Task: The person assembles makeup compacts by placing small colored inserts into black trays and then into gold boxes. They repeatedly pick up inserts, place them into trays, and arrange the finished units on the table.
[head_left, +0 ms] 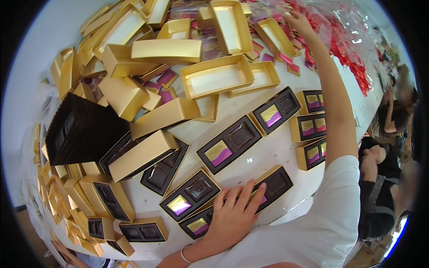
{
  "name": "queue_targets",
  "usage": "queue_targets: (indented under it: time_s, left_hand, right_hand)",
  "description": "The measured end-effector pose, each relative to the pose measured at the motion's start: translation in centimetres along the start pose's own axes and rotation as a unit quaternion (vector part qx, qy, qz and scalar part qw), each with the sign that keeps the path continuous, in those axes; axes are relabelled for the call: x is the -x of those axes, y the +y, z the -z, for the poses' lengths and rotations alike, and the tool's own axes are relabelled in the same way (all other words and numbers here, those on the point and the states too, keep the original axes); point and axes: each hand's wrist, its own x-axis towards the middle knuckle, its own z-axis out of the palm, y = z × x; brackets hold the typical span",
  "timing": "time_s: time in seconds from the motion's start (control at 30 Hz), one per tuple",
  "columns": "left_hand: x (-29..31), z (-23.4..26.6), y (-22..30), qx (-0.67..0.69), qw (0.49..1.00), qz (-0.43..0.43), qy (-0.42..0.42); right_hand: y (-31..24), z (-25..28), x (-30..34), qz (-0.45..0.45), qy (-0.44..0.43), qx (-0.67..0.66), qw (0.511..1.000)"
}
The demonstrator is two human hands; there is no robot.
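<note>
Filling dark-lined boxes [241,135] seems the step in hand; gold-and-purple packets [219,152] sit in 1 pocket of several; the left hand [237,210] lies spread, unclenched, across the nearest boxes; the right hand [298,21] reaches far, its grip unclear; next likely calls for bringing 1 packet to a vacant pocket.

A pale wall [33,53] rises left of a white table [264,151]; a bright bluish-white strip [396,239] glows lower right.
</note>
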Motion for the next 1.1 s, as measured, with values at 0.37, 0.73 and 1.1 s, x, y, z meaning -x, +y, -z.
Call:
queue_targets:
  time_s: [0.37,0.73,1.1]
  left_hand:
    - [0.3,-0.2,0.1,-0.014,1.000,0.005,0.008]
    - [0.7,-0.4,0.4,-0.038,0.998,-0.014,0.037]
    - [0.2,1.7,3.1,0.691,0.702,0.092,0.144]
  right_hand:
    - [-6.5,-5.6,5.5,0.174,0.032,0.338,0.924]
    - [-6.1,-2.4,6.0,0.024,0.120,0.084,0.989]
    - [-27.3,1.4,29.2,-0.079,-0.089,-0.529,0.841]
